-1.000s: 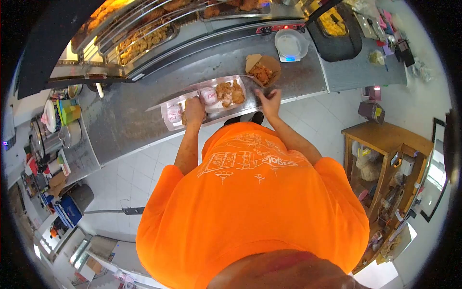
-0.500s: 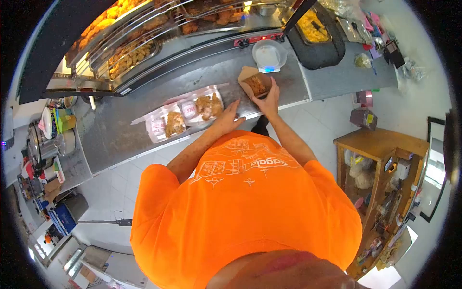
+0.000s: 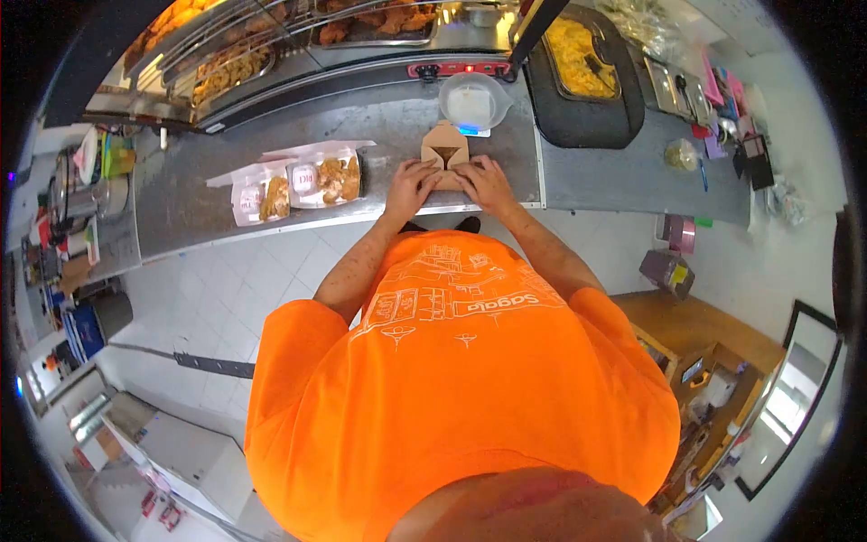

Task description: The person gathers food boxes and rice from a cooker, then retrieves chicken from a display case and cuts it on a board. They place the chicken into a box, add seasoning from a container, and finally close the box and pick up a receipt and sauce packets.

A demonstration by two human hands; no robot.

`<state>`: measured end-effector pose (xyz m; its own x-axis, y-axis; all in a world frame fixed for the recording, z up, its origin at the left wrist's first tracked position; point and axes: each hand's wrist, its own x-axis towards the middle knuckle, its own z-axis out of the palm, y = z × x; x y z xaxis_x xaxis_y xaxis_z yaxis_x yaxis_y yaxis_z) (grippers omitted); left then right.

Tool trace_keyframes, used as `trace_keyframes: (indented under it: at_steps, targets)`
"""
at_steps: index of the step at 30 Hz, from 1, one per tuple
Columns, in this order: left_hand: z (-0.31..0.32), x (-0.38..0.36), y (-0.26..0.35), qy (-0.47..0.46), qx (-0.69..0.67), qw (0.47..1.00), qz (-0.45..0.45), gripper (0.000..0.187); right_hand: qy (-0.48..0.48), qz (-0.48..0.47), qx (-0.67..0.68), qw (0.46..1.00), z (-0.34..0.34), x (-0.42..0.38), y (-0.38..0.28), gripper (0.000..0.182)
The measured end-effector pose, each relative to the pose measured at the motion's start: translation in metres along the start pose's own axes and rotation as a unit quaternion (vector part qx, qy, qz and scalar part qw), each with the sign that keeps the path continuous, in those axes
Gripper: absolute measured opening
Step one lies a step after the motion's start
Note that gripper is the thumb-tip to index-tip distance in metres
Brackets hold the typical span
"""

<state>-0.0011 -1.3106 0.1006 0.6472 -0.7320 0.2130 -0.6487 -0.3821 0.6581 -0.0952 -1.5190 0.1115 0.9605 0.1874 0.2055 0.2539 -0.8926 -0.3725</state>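
A brown cardboard food box (image 3: 444, 137) sits on the grey counter, its flaps partly folded inward and a little of the filling showing between them. My left hand (image 3: 413, 188) grips the box's left near side with bent fingers. On the right near side, my right hand (image 3: 486, 184) presses a flap with its fingers. Left of my hands stand two open white boxes, the nearer one (image 3: 327, 180) and the farther one (image 3: 261, 195), each with fried chicken and a round white wrapped pack. Behind the brown box is a clear plastic tub (image 3: 474, 101) on a scale with a blue-lit display.
A heated glass display with trays of fried food (image 3: 377, 25) borders the counter's back. To the right stands a black warmer with a tray of yellow food (image 3: 582, 59). A small clear jar (image 3: 681, 154) is farther right. The counter's front edge (image 3: 262, 237) runs before me.
My hands have come together on the brown box, and its side flaps are now folded inward over the food. The view has shifted, so the counter appears turned.
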Motion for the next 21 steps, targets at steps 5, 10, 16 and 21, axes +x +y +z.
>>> trace_keyframes:
  at_steps: [5,10,16,21]
  targets:
    - [-0.015,0.022,0.008,0.027,-0.122,0.982,-0.143,0.076,0.108,0.187,0.150,0.965,-0.013,0.025,-0.001,0.064]
    - [-0.031,0.039,0.006,-0.040,-0.102,0.993,-0.034,0.101,0.058,0.137,0.177,0.973,-0.010,0.030,0.019,0.073]
    - [-0.033,0.031,-0.002,-0.094,-0.051,0.994,0.006,0.073,0.002,0.053,0.157,0.986,-0.027,0.029,0.010,0.060]
    - [-0.028,0.031,-0.014,-0.037,-0.062,0.997,0.026,0.057,0.033,0.051,0.127,0.990,-0.023,0.027,0.001,0.047]
